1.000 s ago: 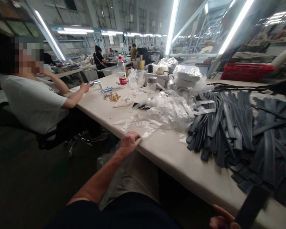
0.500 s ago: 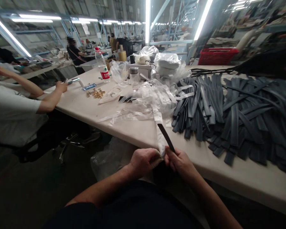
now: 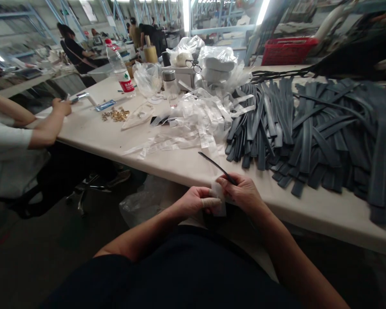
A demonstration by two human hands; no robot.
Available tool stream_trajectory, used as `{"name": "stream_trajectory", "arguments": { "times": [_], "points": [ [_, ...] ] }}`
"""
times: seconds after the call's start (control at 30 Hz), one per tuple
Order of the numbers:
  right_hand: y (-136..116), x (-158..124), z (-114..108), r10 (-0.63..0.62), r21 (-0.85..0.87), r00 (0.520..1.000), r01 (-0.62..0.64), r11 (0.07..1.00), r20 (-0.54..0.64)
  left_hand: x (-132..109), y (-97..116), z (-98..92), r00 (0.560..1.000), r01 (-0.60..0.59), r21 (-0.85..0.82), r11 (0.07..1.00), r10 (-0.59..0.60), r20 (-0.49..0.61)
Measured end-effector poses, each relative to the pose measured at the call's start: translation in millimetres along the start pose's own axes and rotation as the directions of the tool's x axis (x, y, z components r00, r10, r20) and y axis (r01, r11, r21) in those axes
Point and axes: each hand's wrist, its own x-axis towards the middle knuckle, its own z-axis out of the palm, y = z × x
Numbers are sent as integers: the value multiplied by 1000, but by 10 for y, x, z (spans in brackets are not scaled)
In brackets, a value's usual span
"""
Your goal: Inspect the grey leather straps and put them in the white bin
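Just in front of the table's near edge, my left hand (image 3: 196, 201) pinches a narrow whitish plastic sleeve (image 3: 219, 208), whose lower end hangs below the fingers. A pale wrap covers one of its fingers. Close on the right, my right hand (image 3: 242, 191) is closed on a thin dark strap (image 3: 214, 164) that points up and left over the table; its fingertips also touch the top of the sleeve. Whether the strap's hidden end enters the sleeve I cannot tell. Beyond the hands lies a heap of similar plastic sleeves (image 3: 199, 113).
Many dark grey straps (image 3: 321, 128) are piled on the right of the table (image 3: 176, 167). Farther back stand a red-capped bottle (image 3: 124, 77), a glass flask (image 3: 170, 90) and bagged items (image 3: 217, 64). Small brass-coloured parts (image 3: 117, 114) lie left; a co-worker's arm (image 3: 51, 124) rests at the left edge.
My view has tilted down and shifted. The sleeve, formerly stretching up toward the heap, now hangs between my hands with its lower end showing. The strap has turned more edge-on and leans farther left.
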Motion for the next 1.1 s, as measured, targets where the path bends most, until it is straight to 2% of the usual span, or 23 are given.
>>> {"name": "stream_trajectory", "arguments": {
  "times": [0.17,0.33,0.43,0.57,0.67,0.77,1.0,1.1],
  "points": [
    [21,2,-25,-17,13,1000,17,1000,-26,67,-24,96,993,85,71,994,-90,75],
    [73,-165,-169,-21,116,999,25,993,-34,155,-58,215,995,98,-89,991,-100,-18],
    [181,-477,-358,-26,136,1000,26,990,-4,205,-83,313,996,69,-201,977,-79,-40],
    [442,-1088,-558,130,64,988,-136,989,81,294,-156,462,999,40,-260,965,-48,-26],
    [621,-1509,-598,228,-41,961,-224,974,159,379,-217,572,996,68,-289,955,-80,-28],
    [724,-1738,-583,204,-137,966,-183,973,160,453,-253,661,994,84,-313,946,-103,-45],
    [808,-1709,-524,172,-242,976,-135,961,137,487,-247,735,992,84,-318,945,-108,-59],
    [798,-1635,-489,185,-227,972,-150,962,142,470,-261,737,992,105,-318,942,-123,-37]
  ]
}}
